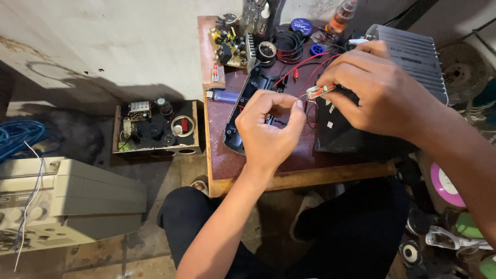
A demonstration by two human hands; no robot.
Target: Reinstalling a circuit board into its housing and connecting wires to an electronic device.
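My left hand (269, 129) is closed over the low wooden table (289, 173), its thumb and forefinger pinching a thin wire (310, 114). My right hand (377, 90) hovers just to the right and pinches a small clear part with an orange-red core (319, 91). Red wires (302, 67) run from under both hands toward the back of the table. Below the hands lies a black plastic casing (238, 129). A dark flat panel (346, 137) sits under my right hand.
A silver ribbed amplifier case (413, 54) stands at the table's right. A green circuit board (232, 46), tape rolls (289, 44) and bottles crowd the back. On the floor are a wooden box of parts (155, 126), a beige machine (67, 199) and blue cable (18, 135).
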